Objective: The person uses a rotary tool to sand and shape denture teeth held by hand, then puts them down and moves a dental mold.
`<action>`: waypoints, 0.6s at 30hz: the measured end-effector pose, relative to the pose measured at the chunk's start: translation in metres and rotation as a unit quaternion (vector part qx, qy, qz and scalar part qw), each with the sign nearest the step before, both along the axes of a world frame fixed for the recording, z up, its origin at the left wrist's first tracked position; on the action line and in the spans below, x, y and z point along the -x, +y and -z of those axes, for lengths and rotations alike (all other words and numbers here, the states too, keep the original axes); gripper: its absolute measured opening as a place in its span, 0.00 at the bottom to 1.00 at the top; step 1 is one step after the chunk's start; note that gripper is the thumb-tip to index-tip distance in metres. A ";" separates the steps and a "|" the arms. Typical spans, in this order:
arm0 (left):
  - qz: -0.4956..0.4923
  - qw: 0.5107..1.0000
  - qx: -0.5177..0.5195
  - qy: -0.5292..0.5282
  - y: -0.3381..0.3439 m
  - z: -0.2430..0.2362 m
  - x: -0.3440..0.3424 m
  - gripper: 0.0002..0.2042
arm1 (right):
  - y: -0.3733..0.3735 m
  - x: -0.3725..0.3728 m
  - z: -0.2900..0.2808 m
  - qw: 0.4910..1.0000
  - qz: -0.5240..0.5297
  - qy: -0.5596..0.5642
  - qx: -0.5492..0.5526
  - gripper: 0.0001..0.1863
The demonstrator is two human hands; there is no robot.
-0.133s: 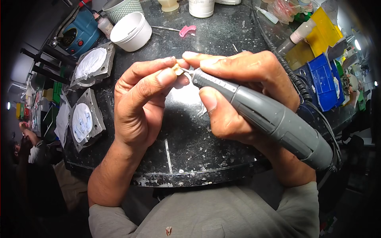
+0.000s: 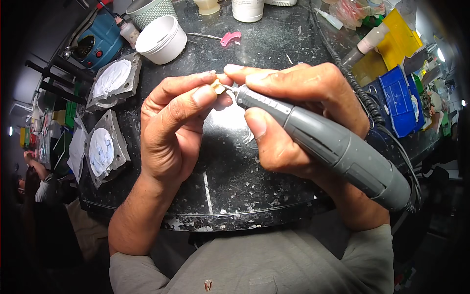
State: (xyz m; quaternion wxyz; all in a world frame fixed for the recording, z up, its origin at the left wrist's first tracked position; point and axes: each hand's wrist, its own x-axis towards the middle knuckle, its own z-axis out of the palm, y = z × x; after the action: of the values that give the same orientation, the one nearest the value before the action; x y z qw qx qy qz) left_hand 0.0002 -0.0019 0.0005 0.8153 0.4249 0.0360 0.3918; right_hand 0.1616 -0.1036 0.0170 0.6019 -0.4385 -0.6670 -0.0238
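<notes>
Close handwork over a dark, scuffed workbench [image 2: 235,181], bright light pooled beneath the fingers.

Left hand [image 2: 166,125]: narrow pinch, thumb against fingers, holding a small cream tooth-like piece [image 2: 218,88]. Piece sits right at the fingertips, above the bench, partly covered by the thumb. Exact form too small to make out.

Right hand [image 2: 313,87]: wrapped around a grey rotary handpiece [image 2: 325,137], thumb below, fingers along the top, nose aimed left. Its thin bur [image 2: 228,89] reaches the piece's near side; cannot tell whether it touches or stands just off. Right fingertips lie close against the left ones, seemingly bracing.

Change since the previous frame: very slight. Handpiece nose sits a touch further left, nearer the pinch; both grips match. Reads as a small, controlled adjustment within the same fine work, the piece well secured.

Around: two metal flask halves, the upper [image 2: 129,88] and the lower [image 2: 119,135], filled with white material, left of the left hand. White tub [image 2: 165,50] beyond them; pink curved piece [image 2: 230,38] beside it. Coiled cable [image 2: 360,90] and blue bin [image 2: 399,100] on the right.
</notes>
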 end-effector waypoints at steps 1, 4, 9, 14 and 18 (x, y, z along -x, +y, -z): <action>-0.002 1.000 0.002 -0.001 0.000 0.000 0.000 0.10 | -0.001 0.000 -0.001 1.000 0.005 -0.005 0.005 0.18; 0.004 1.000 -0.002 -0.006 0.001 0.001 0.000 0.10 | -0.001 0.001 -0.002 1.000 0.019 -0.021 0.006 0.18; 0.002 1.000 0.003 -0.007 0.000 0.001 -0.001 0.10 | 0.000 -0.002 -0.001 1.000 0.002 -0.009 0.001 0.18; 0.004 1.000 0.007 -0.006 0.000 0.001 -0.001 0.10 | 0.000 -0.001 -0.001 1.000 0.012 -0.014 -0.002 0.18; -0.001 1.000 0.009 -0.007 -0.002 0.001 -0.002 0.10 | 0.000 -0.004 0.000 1.000 0.001 -0.021 0.004 0.18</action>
State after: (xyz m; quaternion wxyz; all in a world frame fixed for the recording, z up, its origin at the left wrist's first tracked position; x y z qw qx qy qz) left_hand 0.0018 -0.0036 -0.0004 0.8187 0.4150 0.0347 0.3953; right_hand 0.1653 -0.1040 0.0174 0.5861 -0.4412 -0.6789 -0.0307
